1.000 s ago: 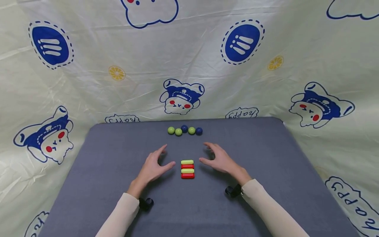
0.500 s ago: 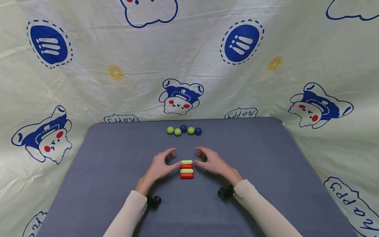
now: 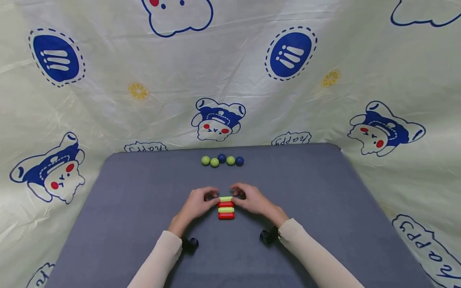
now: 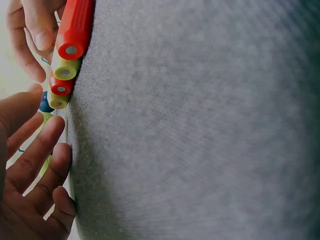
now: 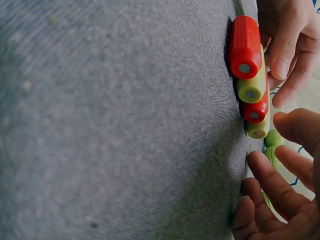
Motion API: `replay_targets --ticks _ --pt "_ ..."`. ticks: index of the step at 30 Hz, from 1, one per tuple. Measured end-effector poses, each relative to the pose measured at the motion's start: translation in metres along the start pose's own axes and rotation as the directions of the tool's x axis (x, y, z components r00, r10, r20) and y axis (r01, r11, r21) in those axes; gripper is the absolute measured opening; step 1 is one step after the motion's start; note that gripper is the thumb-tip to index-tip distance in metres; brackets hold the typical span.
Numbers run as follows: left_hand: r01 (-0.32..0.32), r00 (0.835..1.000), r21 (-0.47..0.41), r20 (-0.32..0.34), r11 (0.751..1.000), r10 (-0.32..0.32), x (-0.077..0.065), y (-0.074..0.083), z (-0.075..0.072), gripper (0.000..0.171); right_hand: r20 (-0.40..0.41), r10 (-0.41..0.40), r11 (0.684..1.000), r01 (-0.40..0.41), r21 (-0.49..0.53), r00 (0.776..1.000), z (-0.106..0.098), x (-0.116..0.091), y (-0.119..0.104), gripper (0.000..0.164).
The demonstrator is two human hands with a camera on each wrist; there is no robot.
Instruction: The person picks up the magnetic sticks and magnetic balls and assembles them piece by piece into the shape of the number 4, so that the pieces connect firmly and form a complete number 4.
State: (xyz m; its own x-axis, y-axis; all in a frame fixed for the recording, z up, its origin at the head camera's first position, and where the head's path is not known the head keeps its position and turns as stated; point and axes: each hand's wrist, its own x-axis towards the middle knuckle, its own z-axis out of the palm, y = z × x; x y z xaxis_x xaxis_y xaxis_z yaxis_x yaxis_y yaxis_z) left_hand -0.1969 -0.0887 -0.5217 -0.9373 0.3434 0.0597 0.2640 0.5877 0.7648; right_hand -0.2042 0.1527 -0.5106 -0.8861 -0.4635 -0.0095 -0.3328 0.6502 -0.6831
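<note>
Two red and two yellow-green magnetic rods lie side by side in a short stack of rows on the table. The nearest is a red rod (image 3: 226,216); the farthest is a yellow-green rod (image 3: 225,199). Metal discs show in their ends in both wrist views. My left hand (image 3: 197,205) is at the left end of the farthest rod, thumb and fingers spread around it with a gap. On the opposite end my right hand (image 3: 253,200) mirrors it, thumb tip (image 5: 281,119) close by the yellow-green rod and its fingers bent loosely below. Neither hand grips a rod.
Beyond the rods, near the table's far edge, green balls (image 3: 230,160) and blue balls (image 3: 239,161) sit in a row. A grey cloth covers the table (image 3: 151,180). A printed white curtain (image 3: 173,72) hangs behind and at both sides.
Both hands have come inward from either side, closing in on the ends of the farthest yellow-green rod, their fingers bending more. The rods and balls stay where they were.
</note>
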Motion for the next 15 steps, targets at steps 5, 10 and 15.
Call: replay_targets --ticks 5,10,15 --pt "-0.010 1.000 0.000 0.013 1.000 0.010 0.0014 0.0005 0.0037 0.025 -0.003 0.004 1.000 -0.004 -0.024 1.000 -0.0003 0.0004 0.0018 0.031" --pt "-0.024 1.000 0.025 0.019 0.999 0.024 0.0034 0.0016 0.0030 0.020 -0.009 -0.010 0.999 0.010 -0.039 1.000 0.0007 0.0018 0.0001 0.026" --pt "-0.029 1.000 0.061 0.012 0.998 0.028 0.0032 0.0016 0.0020 0.016 0.001 -0.047 0.997 0.047 -0.057 0.999 0.0021 0.0049 -0.0006 0.020"
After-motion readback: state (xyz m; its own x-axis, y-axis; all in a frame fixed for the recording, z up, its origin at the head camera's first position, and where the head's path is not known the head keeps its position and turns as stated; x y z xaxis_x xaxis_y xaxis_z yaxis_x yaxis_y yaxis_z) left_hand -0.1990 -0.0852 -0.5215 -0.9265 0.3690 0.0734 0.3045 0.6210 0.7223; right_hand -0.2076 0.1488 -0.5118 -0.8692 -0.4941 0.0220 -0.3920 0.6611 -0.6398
